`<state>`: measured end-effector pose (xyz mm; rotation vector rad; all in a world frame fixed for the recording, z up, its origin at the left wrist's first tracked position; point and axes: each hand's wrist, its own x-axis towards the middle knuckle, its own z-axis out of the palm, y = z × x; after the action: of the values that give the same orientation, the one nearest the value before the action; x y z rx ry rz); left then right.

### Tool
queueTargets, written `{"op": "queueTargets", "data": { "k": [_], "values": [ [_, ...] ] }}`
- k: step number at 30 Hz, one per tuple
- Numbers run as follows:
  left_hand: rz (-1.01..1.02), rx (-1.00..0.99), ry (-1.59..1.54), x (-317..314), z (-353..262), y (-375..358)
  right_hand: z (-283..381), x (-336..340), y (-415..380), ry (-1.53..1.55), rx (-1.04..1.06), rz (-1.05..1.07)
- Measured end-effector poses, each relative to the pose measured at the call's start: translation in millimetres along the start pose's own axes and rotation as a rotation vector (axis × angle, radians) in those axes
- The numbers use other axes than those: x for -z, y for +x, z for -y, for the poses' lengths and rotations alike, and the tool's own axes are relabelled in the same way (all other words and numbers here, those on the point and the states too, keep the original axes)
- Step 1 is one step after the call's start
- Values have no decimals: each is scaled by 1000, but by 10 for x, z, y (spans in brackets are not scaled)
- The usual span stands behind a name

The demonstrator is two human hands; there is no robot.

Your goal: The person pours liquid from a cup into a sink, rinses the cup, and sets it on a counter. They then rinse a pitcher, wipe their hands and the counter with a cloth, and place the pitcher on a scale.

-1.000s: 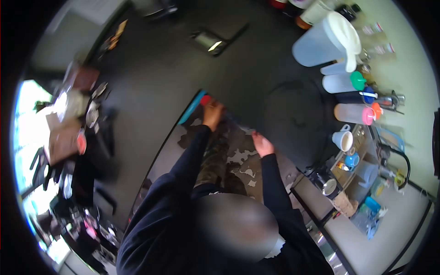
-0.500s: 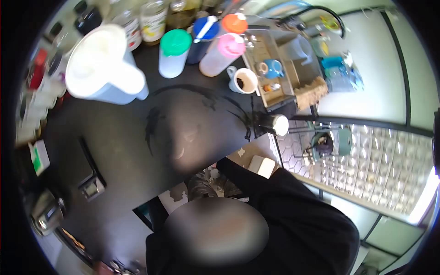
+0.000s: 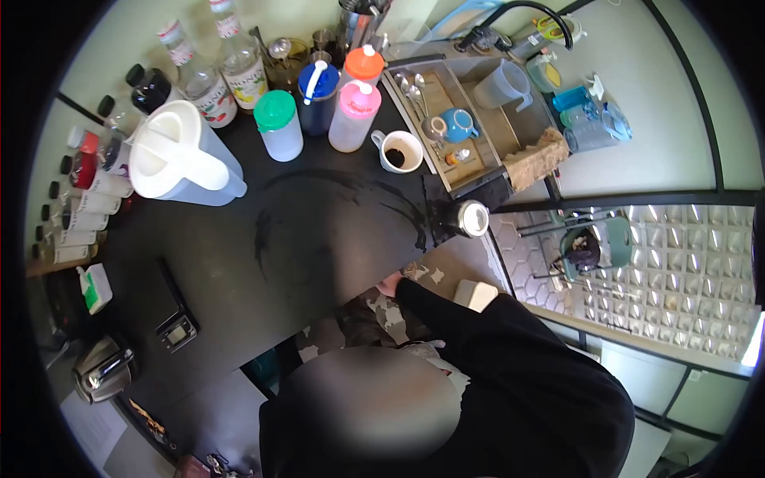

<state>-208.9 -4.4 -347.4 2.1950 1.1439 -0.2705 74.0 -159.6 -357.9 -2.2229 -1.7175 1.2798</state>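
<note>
My right hand (image 3: 390, 284) is partly visible at the front edge of the black table (image 3: 223, 271), below a black sleeve (image 3: 446, 311). Its fingers are mostly hidden, so I cannot make out whether it holds anything. My left hand is out of view. Farther up the tabletop, a white mug (image 3: 400, 151) has a dark patch inside. A glass jar (image 3: 472, 219) stands at the right corner. Curved wet smears (image 3: 382, 203) mark the surface between the mug and my hand.
Squeeze bottles, including a pink-capped one (image 3: 353, 115), and a green-lidded container (image 3: 279, 126) stand along the back. A large white-lidded pitcher (image 3: 191, 159) is left of them. A sink tray (image 3: 434, 84) holds spoons and cups. A small scale (image 3: 177, 331) and a kettle (image 3: 103, 370) are at left.
The camera view has shifted and become sharper. More of my right hand shows at the table edge, a little farther right in view. The objects on the table keep their arrangement.
</note>
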Motion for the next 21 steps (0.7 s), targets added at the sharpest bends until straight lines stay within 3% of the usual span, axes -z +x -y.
{"op": "queueTargets", "data": {
  "k": [3,4,5,7,8,9,11,12,13,14,15,17,20,21],
  "values": [
    [-49,132,-50,-169,162,-279,12,401,-403,-89,75,-46],
    [-64,182,-68,-224,214,-409,-149,277,-441,620,108,-34],
    [-79,242,-87,-732,580,-510,-304,220,-463,1329,117,15],
    [-274,288,-75,-590,141,-640,-71,840,-847,1419,-241,211],
    [-131,419,11,-675,59,-618,-21,1102,-972,1184,-207,246],
    [-386,369,32,-681,-159,-733,-2,1299,-1128,950,-161,284],
    [-657,466,-104,-750,-580,-840,72,1819,-1455,510,246,174],
    [-823,480,-88,-824,-807,-926,130,2091,-1614,505,359,121],
    [-868,540,-234,-891,-990,-984,160,2405,-1752,529,345,125],
    [-922,583,-382,-963,-1164,-1009,252,2642,-1879,568,342,-66],
    [-987,652,-461,-1138,-1303,-998,254,2851,-1911,310,427,-386],
    [-1090,753,-577,-1517,-1526,-920,235,3219,-1881,-78,575,-669],
    [-1168,823,-733,-1475,-2056,-899,-32,3360,-1679,-479,408,-492],
    [-1162,776,-747,-1333,-2178,-940,-80,3379,-1593,-469,435,-348]
  ]
}}
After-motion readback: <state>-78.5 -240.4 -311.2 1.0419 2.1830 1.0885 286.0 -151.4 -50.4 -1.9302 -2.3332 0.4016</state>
